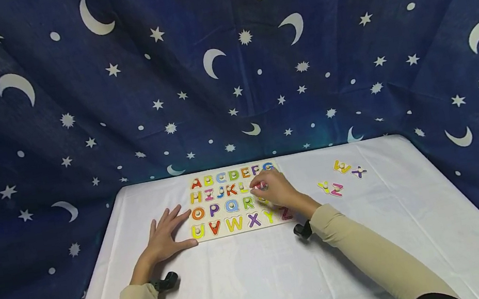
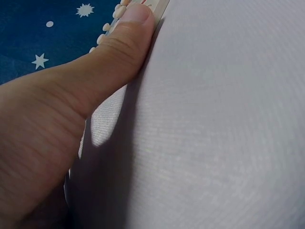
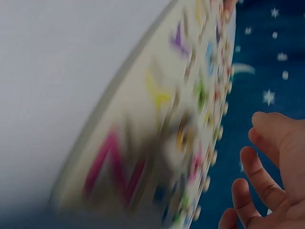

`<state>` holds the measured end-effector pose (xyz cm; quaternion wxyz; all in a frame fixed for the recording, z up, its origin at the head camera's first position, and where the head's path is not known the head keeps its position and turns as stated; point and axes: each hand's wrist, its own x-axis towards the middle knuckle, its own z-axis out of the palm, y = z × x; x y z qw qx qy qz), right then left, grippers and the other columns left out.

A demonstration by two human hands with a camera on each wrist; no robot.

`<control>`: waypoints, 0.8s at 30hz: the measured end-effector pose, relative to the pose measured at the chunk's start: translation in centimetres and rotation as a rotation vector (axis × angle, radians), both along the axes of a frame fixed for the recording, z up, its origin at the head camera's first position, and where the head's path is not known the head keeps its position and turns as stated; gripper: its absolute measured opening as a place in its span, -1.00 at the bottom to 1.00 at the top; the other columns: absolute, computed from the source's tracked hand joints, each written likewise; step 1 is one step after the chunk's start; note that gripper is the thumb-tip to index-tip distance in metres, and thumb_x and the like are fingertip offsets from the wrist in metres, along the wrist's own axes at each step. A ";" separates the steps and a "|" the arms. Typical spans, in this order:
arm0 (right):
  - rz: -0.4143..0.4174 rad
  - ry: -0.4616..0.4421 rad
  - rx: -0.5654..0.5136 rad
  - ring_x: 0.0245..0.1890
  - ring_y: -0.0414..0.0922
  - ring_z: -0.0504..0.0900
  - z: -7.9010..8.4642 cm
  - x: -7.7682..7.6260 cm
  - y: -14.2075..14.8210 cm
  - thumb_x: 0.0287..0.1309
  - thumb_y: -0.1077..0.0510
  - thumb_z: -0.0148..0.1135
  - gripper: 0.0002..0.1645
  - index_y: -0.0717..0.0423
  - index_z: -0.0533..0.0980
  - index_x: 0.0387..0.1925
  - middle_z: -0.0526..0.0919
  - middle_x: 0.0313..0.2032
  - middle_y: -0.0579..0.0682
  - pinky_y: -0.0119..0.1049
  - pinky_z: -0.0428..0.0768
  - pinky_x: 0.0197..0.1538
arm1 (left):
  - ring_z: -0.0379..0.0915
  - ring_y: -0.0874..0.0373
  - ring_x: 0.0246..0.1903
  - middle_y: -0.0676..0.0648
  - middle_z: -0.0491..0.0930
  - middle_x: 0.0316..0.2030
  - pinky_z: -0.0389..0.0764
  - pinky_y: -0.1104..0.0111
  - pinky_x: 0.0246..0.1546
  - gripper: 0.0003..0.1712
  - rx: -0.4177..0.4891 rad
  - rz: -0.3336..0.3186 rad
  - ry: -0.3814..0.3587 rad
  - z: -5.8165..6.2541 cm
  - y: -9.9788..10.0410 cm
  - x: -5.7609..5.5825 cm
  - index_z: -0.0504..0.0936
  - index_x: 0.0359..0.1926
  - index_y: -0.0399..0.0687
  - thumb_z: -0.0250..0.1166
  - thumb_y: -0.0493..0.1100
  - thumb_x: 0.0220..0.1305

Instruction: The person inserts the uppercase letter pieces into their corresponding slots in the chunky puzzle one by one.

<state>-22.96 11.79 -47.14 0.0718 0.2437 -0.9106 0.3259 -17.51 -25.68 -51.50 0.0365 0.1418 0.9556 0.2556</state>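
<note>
A wooden alphabet puzzle board (image 1: pixel 229 233) lies on the white table, with knobbed letters in its upper rows. W, X, Y and Z in its bottom row show no knobs. My left hand (image 1: pixel 164 237) has its fingers spread at the board's left side, and its thumb (image 2: pixel 131 33) rests along the edge near the corner. My right hand (image 1: pixel 276 188) is over the board's right part, fingers loosely bent near a red letter (image 1: pixel 260 186) in the second row. In the right wrist view, these fingers (image 3: pixel 257 169) stand clear of the board with nothing between them.
Loose letters lie right of the board: a yellow W (image 1: pixel 342 166), a purple X (image 1: pixel 358 172), a yellow Y (image 1: pixel 324 188) and a pink Z (image 1: pixel 337 189). A dark blue curtain (image 1: pixel 232 103) with moons and stars hangs behind the table (image 1: pixel 260 282).
</note>
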 end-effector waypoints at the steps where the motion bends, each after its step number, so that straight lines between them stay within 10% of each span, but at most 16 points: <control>1: -0.016 0.011 0.004 -0.16 0.01 0.56 0.0 -0.2 1.0 0.21 0.14 0.48 -0.84 0.08 0.77 -0.18 0.77 -0.20 -0.03 -0.05 0.49 -0.07 | -0.27 -0.34 0.57 -0.24 0.11 0.57 -0.43 -0.37 0.45 0.14 0.001 -0.001 0.001 0.0 0.0 0.0 0.40 0.50 0.09 0.62 0.31 -0.09; 8: -0.141 0.056 -0.023 -0.16 0.13 0.59 -0.1 -1.3 8.1 0.17 0.19 0.49 -0.80 0.17 0.75 -0.16 0.75 -0.19 0.10 0.04 0.51 -0.06 | -0.26 -0.34 0.57 -0.24 0.11 0.57 -0.43 -0.38 0.44 0.13 0.004 -0.009 0.004 -0.2 -0.2 -0.1 0.40 0.50 0.09 0.60 0.34 -0.08; 24: -0.453 -0.137 -0.236 0.09 0.23 0.55 -1.0 -1.7 18.7 0.32 0.06 0.40 -0.51 0.22 0.60 0.18 0.70 -0.02 0.26 0.16 0.51 0.17 | -0.27 -0.34 0.57 -0.24 0.11 0.57 -0.43 -0.38 0.45 0.14 0.002 -0.002 -0.005 0.0 -0.1 0.0 0.40 0.50 0.09 0.61 0.33 -0.08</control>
